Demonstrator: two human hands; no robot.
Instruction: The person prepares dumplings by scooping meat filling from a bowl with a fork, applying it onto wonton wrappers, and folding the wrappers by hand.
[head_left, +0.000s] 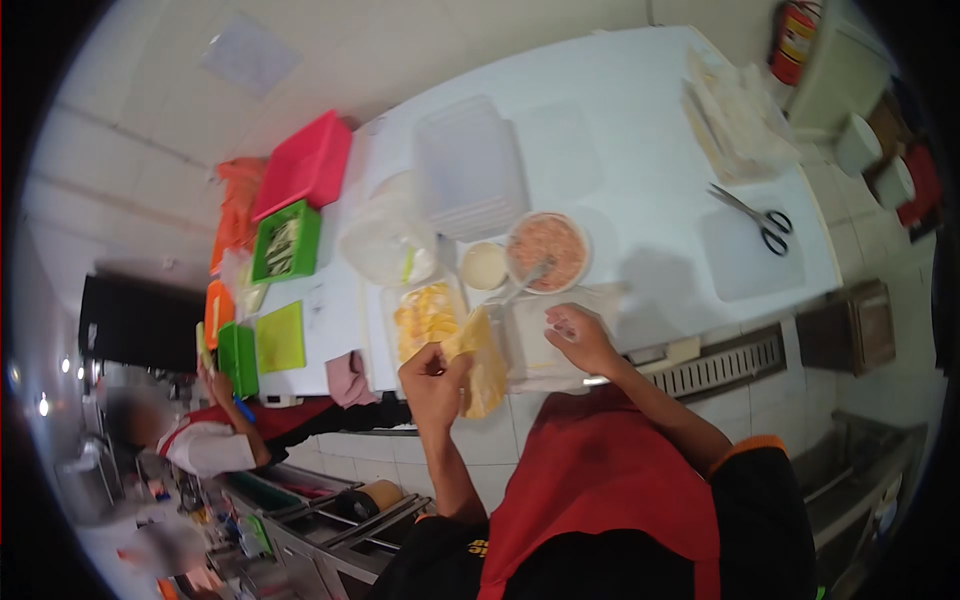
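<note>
My left hand (434, 388) pinches the edge of a thin, limp yellow sheet (484, 375), which hangs down at the table's front edge. Its exact kind I cannot make out. To the right, my right hand (583, 340) is raised over a pale plastic sheet (530, 340), fingers loosely curled and apart, with no held thing visible. Beyond the hands stands a round tub of pinkish minced filling (553, 245) with a spoon (528, 278) in it. A small cup of pale paste (484, 266) sits beside it. Yellow pieces (428, 318) lie in a clear container behind my left hand.
Stacked clear containers (468, 165) and a whitish tub (388, 243) stand farther back. Scissors (757, 218) and a plastic bag (738, 120) lie at right. Pink (305, 168) and green (286, 243) bins are at left, where another person (222, 440) works. A pink cloth (348, 380) lies near the front edge.
</note>
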